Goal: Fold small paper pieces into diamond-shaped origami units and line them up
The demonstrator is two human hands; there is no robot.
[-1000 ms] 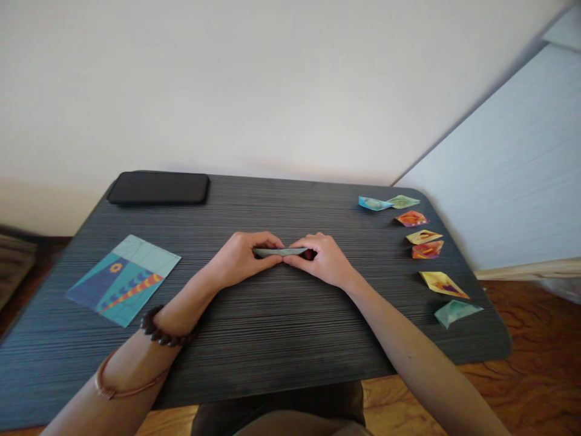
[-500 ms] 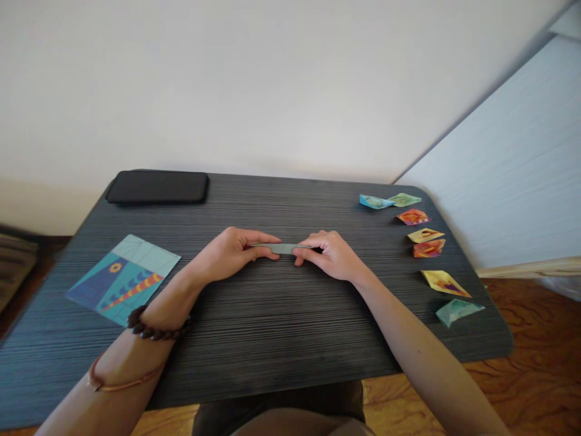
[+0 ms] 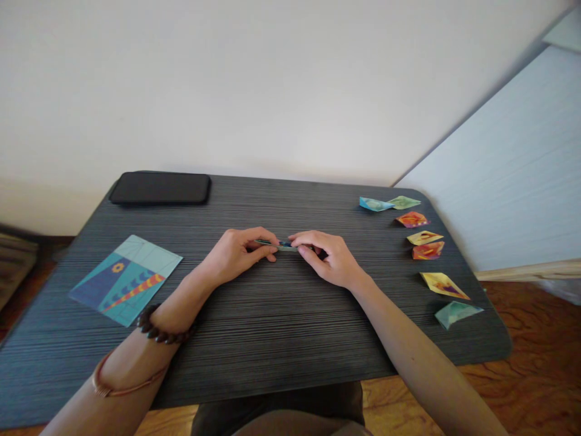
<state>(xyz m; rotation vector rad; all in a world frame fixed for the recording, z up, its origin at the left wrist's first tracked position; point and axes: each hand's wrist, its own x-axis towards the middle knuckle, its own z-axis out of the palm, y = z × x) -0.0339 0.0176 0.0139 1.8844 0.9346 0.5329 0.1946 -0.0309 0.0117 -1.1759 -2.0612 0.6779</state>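
Note:
Between my hands, over the middle of the table, is a small folded strip of paper (image 3: 285, 245), pale green with dark blue showing on it. My left hand (image 3: 245, 251) pinches its left end between thumb and fingers. At the other end, my right hand (image 3: 324, 254) grips the paper with thumb below and fingers over the top. Fingers cover much of the strip, so its full shape is hidden. To the left of my left hand lies a flat patterned paper sheet (image 3: 129, 278), teal and blue with an orange-yellow stripe.
A black phone-like slab (image 3: 161, 188) rests at the table's back left. Several folded paper pieces line the right side, among them a blue one (image 3: 374, 204), a yellow one (image 3: 445, 285) and a teal one (image 3: 457, 313). The dark table (image 3: 272, 339) meets a white wall behind.
My fingers have shifted on the paper and come closer together. Dark blue now shows on the strip, which looked plain pale green before. The view has moved slightly.

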